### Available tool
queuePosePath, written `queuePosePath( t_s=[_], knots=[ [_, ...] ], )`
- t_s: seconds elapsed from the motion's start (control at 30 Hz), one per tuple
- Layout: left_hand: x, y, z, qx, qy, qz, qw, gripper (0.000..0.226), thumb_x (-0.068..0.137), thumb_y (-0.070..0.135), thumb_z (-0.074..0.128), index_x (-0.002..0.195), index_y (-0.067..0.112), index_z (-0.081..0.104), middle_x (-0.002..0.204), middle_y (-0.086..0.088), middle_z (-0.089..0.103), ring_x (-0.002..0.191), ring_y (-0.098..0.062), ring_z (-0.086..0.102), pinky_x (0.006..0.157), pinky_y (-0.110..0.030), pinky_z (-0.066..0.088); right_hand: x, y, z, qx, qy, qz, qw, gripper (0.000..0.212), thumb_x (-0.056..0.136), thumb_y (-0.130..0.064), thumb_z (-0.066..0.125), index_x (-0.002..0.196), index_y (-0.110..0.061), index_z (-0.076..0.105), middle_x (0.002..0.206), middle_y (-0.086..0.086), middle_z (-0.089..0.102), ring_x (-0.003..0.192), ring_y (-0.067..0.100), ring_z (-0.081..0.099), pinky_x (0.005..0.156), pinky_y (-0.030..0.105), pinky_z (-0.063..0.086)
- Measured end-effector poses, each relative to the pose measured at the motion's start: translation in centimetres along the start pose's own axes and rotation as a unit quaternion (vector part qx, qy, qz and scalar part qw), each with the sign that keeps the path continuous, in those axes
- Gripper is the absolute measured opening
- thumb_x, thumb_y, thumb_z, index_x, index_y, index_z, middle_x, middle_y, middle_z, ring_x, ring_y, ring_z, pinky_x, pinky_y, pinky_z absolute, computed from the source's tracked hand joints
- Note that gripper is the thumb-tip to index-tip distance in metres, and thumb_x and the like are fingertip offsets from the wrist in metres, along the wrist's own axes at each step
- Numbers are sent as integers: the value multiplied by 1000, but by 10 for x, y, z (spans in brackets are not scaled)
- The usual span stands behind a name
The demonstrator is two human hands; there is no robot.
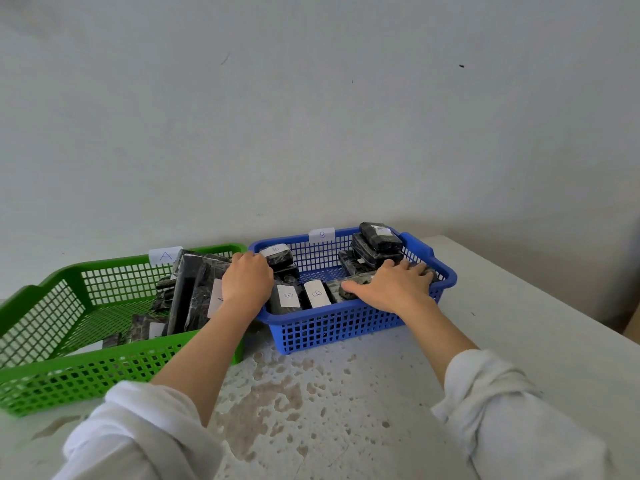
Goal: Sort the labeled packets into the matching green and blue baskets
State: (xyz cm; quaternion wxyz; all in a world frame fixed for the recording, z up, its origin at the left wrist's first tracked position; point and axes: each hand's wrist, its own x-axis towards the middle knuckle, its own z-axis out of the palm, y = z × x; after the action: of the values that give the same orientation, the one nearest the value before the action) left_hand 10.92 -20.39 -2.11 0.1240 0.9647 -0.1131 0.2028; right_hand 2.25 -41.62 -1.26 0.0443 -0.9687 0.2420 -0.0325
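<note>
The bench (346,393) shows no loose packets; sorting looks near complete. The left hand (247,280) curls its fingers (254,258) on a B packet (278,255) in the blue basket (346,308); the right hand (391,285) presses flat on another.

Baskets: 2. One green basket (114,368), one blue basket (346,327), side by side at the worktop (346,410) far edge. Paper tags on the back rims: 2, A tag (165,255) and B tag (322,234). Blue-basket packets (317,294): at least 7. That is 3 in a stack (379,235) at its back right corner, 2 back left, 2 or more along the front, partly covered. Green-basket packets (194,292): at least 4, overlapping, exact count unclear.
</note>
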Motion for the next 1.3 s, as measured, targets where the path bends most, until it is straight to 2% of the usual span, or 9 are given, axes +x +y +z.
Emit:
queuePosePath(
  t_s=[0.2, 0.27, 0.33, 0.43, 0.63, 0.73, 0.83, 1.13, 1.3],
  knots=[
    [-1, 1, -1, -26, 5, -10, 1000, 25, 97, 16, 39, 91, -2, 56, 106, -17, 59, 112, -32, 47, 84, -38, 44, 0, 13, -7, -24, -25, -1, 999, 122, 60, -95, 28, 144, -7, 28, 150, 26, 26, 136, 48, 24, 111, 57, 19],
    [0, 1, -2, -23, 7, -8, 1000, 25, 97, 16, 39, 93, -2, 57, 107, -17, 59, 112, -31, 47, 86, -37, 44, 2, 13, -8, -22, -37, -4, 999, 124, 60, -96, 22, 146, -7, 26, 152, 26, 22, 138, 47, 20, 112, 58, 15],
    [0, 0, -2, -23, 6, -10, 1000, 25, 97, 16, 39, 94, -1, 57, 107, -16, 59, 112, -31, 47, 87, -36, 43, 6, 13, -10, -3, -43, -6, 999, 122, 61, -95, 14, 143, -7, 35, 152, 24, 23, 141, 44, 13, 111, 62, 7],
    [0, -1, 0, -20, 7, -9, 1000, 25, 97, 16, 38, 94, 1, 56, 107, -15, 60, 111, -30, 48, 88, -35, 42, 18, 6, -13, 8, 6, -22, 1000, 110, 69, -90, 10, 137, -11, 46, 149, 18, 33, 142, 37, 11, 109, 64, -2],
    [4, -3, 2, -14, 10, -9, 1000, 26, 98, 17, 34, 97, 5, 57, 108, -10, 59, 108, -28, 50, 95, -33, 41, 56, -9, -14, 56, 30, -38, 997, 85, 87, -72, 25, 148, -12, 23, 154, 15, 25, 142, 36, 18, 113, 60, 8],
    [4, -5, 5, -18, 15, -10, 1000, 25, 98, 18, 35, 98, 6, 57, 109, -9, 59, 110, -27, 49, 96, -32, 41, 77, -8, -14, 78, 27, -42, 996, 77, 92, -62, 35, 150, -14, 18, 154, 17, 23, 140, 37, 21, 111, 55, 21],
    [3, -4, 4, -27, 18, -15, 999, 26, 98, 19, 36, 103, 5, 57, 113, -9, 58, 117, -26, 46, 95, -33, 42, 92, -9, -14, 86, 26, -36, 995, 71, 92, -56, 41, 148, -16, 22, 149, 21, 30, 135, 41, 28, 104, 51, 32],
    [3, -2, 3, -41, 18, -20, 999, 28, 98, 19, 35, 105, 5, 58, 114, -9, 58, 117, -25, 45, 97, -33, 40, 111, -19, -10, 79, 58, 56, 994, 55, 93, -32, 52, 136, -13, 23, 136, 28, 41, 122, 41, 37, 97, 44, 35],
    [3, -2, 4, -51, 21, -22, 998, 27, 98, 19, 36, 103, 4, 58, 112, -9, 59, 116, -25, 45, 95, -33, 40, 103, -38, -14, 69, 175, -5, 982, 56, 90, -34, 55, 133, -12, 26, 127, 26, 46, 112, 35, 42, 90, 42, 37]
  ],
)
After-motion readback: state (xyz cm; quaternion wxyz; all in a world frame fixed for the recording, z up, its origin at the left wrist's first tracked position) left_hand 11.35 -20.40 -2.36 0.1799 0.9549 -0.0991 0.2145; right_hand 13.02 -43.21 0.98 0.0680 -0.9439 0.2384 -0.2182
